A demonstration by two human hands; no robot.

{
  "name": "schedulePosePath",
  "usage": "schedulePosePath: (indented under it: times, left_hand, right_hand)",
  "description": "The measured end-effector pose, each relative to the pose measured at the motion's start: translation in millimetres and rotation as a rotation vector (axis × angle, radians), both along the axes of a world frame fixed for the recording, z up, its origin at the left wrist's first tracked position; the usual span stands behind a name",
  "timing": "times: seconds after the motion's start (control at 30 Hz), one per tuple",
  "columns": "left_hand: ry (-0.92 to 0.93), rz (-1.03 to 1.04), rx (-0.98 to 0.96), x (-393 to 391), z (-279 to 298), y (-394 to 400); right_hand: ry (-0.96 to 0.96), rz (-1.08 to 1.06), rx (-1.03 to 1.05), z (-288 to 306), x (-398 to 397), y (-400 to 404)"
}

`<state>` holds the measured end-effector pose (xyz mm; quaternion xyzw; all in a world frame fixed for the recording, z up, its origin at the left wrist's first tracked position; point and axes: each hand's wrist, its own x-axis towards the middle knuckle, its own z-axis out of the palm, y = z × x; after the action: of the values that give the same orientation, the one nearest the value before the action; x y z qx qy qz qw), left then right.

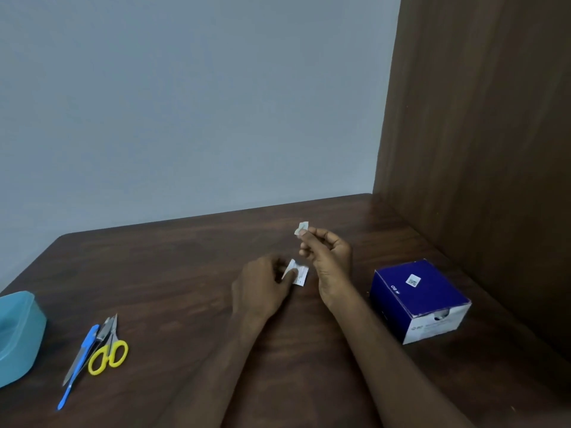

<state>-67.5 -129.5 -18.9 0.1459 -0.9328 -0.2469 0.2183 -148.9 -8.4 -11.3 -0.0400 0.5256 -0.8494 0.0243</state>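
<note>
A small white sachet wrapper (299, 275) lies on the dark wooden table (173, 273), and my left hand (262, 285) pinches it between thumb and fingers. Just above and to the right, my right hand (327, 257) is raised off the table. Its thumb and forefinger pinch a small folded white pad (302, 227), which sticks up from the fingertips. The two hands are close together but apart.
A blue and white cardboard box (420, 299) stands to the right, near a brown wooden side panel (482, 118). At the left lie yellow-handled scissors (108, 353), a blue-handled tool (81, 362) and metal tweezers. A teal plastic container (18, 335) sits at the left edge.
</note>
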Motion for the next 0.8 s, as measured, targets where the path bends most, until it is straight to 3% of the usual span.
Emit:
schedulePosePath:
  times: [0.1,0.27,0.47,0.8]
  left_hand:
    - [0.06,0.039,-0.054,-5,-7,1]
    - [0.445,-0.024,0.462,3,4,-5]
    - [0.469,-0.06,0.526,-2,1,-13]
    - [0.502,-0.103,0.766,-7,-2,-16]
  right_hand:
    - [0.011,-0.021,0.038,-1,0,3]
    - [0.188,0.008,0.303,-6,4,-5]
    - [0.365,0.154,0.427,-10,9,-13]
    - [0.112,0.329,0.152,1,15,-10]
